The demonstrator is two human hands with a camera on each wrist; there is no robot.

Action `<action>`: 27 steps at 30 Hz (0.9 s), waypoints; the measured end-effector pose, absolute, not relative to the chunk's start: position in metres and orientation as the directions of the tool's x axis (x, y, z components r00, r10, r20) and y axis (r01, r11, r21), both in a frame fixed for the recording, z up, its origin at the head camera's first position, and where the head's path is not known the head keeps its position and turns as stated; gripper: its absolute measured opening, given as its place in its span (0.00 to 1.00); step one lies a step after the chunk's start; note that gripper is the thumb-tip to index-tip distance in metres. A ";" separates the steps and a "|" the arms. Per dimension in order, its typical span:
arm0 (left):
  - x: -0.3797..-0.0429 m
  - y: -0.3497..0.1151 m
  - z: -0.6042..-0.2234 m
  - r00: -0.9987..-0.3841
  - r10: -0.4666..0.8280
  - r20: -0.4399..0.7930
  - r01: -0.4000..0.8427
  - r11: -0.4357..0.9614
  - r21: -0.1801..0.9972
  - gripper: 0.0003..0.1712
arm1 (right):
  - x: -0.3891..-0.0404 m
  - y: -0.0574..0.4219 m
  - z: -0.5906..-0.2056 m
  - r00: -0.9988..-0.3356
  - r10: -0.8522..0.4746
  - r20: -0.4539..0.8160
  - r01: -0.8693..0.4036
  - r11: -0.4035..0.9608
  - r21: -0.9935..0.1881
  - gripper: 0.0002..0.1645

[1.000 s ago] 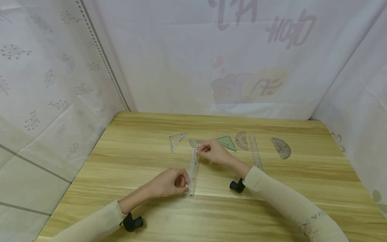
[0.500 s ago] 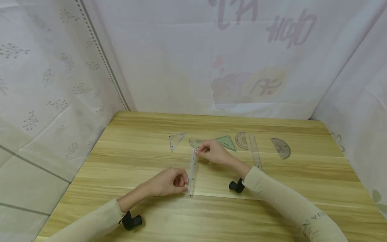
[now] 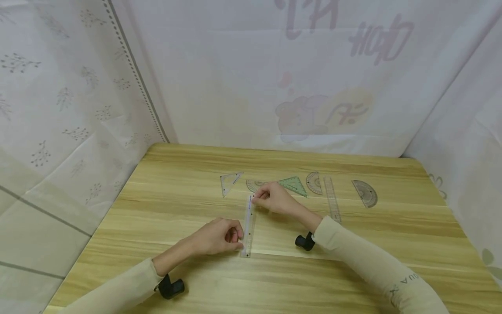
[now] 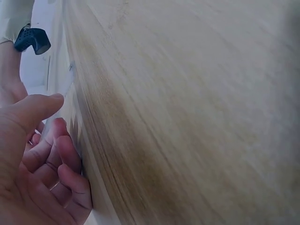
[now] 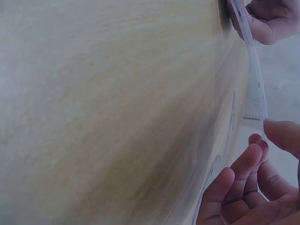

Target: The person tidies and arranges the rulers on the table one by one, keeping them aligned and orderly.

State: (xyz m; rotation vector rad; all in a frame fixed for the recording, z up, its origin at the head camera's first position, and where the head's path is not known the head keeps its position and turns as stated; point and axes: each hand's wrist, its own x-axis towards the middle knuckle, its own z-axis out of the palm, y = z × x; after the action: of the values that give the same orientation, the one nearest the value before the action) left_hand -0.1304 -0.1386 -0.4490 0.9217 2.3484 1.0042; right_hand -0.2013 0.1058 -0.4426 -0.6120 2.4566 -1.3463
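A clear straight ruler [image 3: 248,226] stretches lengthwise between the two hands, with dark dots along one edge. At its far end, the thumb and fingertips of my right hand [image 3: 276,198] pinch it. My left hand [image 3: 217,237] grips the left edge near the close end, fingers curled. In the right wrist view the ruler [image 5: 255,79] looks slightly bowed, running from the right hand [image 5: 253,187] up to the left hand [image 5: 272,23]. The left wrist view shows the left hand [image 4: 42,154] low beside the tabletop, with the ruler mostly hidden.
Behind the hands lie a clear set square [image 3: 229,183], a protractor [image 3: 254,186] partly covered by the right hand, and a green set square [image 3: 294,186]. Farther right are another protractor [image 3: 313,183], a second ruler [image 3: 332,198] and a grey protractor [image 3: 365,193] on the wooden table [image 3: 164,187].
The ruler and the right hand have shifted slightly left, and the ruler's face catches the light differently. The left hand has barely moved.
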 end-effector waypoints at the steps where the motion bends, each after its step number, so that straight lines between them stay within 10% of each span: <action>1: -0.130 -0.139 -0.449 -0.691 0.713 -0.119 0.409 0.522 0.748 0.09 | -0.202 0.105 -0.443 -0.872 -0.488 -0.035 -0.233 0.477 -0.847 0.07; 27: -0.117 -0.142 -0.443 -0.716 0.673 -0.183 0.408 0.617 0.673 0.11 | -0.197 0.098 -0.447 -0.836 -0.538 -0.107 -0.220 0.508 -0.833 0.09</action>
State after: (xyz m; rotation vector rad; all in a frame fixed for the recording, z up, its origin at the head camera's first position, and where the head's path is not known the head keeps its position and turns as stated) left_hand -0.1172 -0.1423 -0.4427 0.8590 2.4223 0.8573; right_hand -0.1968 0.0976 -0.4472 -0.6306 2.4014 -1.2525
